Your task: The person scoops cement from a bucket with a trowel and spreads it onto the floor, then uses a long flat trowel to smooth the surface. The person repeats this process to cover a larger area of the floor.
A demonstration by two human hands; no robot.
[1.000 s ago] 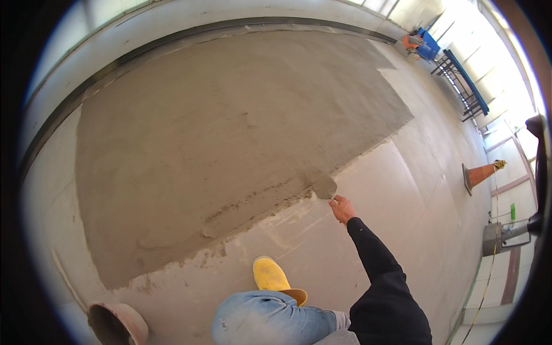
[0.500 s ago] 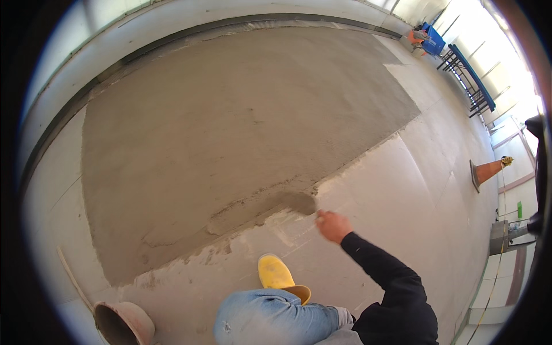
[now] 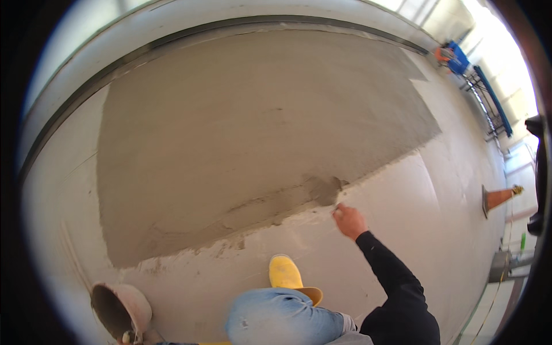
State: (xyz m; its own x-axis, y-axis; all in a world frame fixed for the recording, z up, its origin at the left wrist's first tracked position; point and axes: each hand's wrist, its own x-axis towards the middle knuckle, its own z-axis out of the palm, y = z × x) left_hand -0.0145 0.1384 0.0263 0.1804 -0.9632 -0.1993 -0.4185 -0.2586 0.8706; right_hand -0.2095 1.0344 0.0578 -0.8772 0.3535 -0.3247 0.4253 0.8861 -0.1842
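Your R hand (image 3: 349,221), coming out of a long black sleeve (image 3: 391,273), is holding the handle end of a flat grey trowel (image 3: 325,191); its fingers are clamping together on it, tho most of the handle is hiding behind them. The trowel is lying just ahead of that hand, on the near border of a broad, darker grey mortar-like layer (image 3: 247,115), w/ pale grey floor (image 3: 397,213) showing on your side.

Your L hand (image 3: 124,340) is barely peeking in at the bottom edge, next to a round, pinkish-white bucket (image 3: 140,307); can't tell if its fingers are together or apart, or what they're holding.

Your yellow rubber boot (image 3: 284,272) is resting on the bare floor btwn bucket & R arm, below a bent knee in faded blue jeans (image 3: 282,316). An orange cone (image 3: 498,199) is standing well off to the R.
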